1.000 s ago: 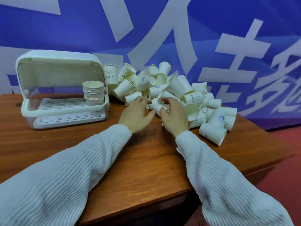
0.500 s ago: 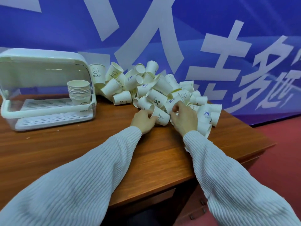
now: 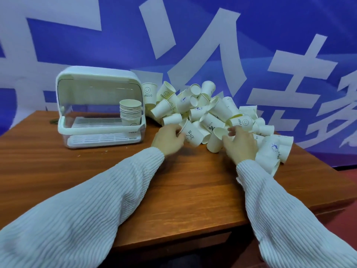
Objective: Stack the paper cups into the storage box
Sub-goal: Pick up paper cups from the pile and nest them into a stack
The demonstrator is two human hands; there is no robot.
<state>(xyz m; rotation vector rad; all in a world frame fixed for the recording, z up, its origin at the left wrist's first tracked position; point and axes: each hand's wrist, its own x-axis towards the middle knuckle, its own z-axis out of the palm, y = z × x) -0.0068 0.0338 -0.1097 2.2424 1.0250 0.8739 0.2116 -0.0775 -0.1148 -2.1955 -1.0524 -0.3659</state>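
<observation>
Two white ribbed sleeves (image 3: 108, 206) reach forward over the wooden table (image 3: 185, 190). The left hand (image 3: 167, 141) pinches the rim of a printed paper cup (image 3: 191, 134) lying on its side; the right hand (image 3: 240, 145) curls its fingers round a plain paper cup (image 3: 215, 141). Beyond them sprawls the pile of paper cups (image 3: 216, 111). Far left, the open storage box (image 3: 96, 105) holds a nested cup stack (image 3: 130, 112) upright at its right end, before a blue banner (image 3: 289, 35)
</observation>
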